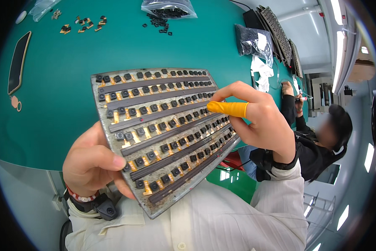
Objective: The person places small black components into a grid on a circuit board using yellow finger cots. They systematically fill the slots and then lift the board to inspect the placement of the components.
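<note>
My left hand [89,161] grips a grey metal tray [154,209] by its left edge, thumb on top and fingers underneath. The tray is tilted across my lap, with dark strips between its rows. Small black square parts on gold-coloured tabs [173,123] fill these rows. My right hand [263,119] is at the tray's right side, its fingers bent and closed together. One of them wears a yellow finger cot [227,108]. Its tip touches the parts in a middle row; whatever it pinches there is hidden.
On the green table [112,50] are a phone [19,62], loose gold-and-black parts [85,24] and a clear bag [171,7] spilling black pieces. A dark bag [253,42] and stacked trays [275,35] stand at the far right. Another person [317,142] works beyond my right arm.
</note>
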`<state>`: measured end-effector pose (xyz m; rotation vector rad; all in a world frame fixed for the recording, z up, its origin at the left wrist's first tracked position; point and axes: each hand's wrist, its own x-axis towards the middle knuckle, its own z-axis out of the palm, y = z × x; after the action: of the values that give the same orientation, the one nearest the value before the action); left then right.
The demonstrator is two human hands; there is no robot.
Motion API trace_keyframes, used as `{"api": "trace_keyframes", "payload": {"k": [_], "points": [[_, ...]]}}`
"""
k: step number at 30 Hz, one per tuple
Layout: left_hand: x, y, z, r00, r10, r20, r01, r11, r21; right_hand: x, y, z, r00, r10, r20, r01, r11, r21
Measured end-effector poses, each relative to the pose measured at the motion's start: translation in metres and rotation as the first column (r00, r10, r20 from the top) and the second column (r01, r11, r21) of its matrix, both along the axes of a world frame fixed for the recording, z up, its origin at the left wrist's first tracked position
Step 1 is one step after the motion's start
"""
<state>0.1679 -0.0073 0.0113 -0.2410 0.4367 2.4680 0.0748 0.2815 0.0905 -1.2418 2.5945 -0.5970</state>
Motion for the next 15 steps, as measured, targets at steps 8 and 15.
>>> {"api": "trace_keyframes", "payload": {"k": [8, 15], "points": [[0.0, 0.0, -0.007, 0.993, 0.116, 0.016, -0.116, 0.993, -0.03, 0.003, 0.031, -0.004, 0.991, -0.131, 0.021, 0.132, 0.991, -0.029], [0.002, -0.005, -0.024, 0.971, 0.238, -0.035, -0.24, 0.966, -0.095, 0.01, 0.055, -0.01, 0.963, -0.266, 0.03, 0.267, 0.962, -0.058]]}}
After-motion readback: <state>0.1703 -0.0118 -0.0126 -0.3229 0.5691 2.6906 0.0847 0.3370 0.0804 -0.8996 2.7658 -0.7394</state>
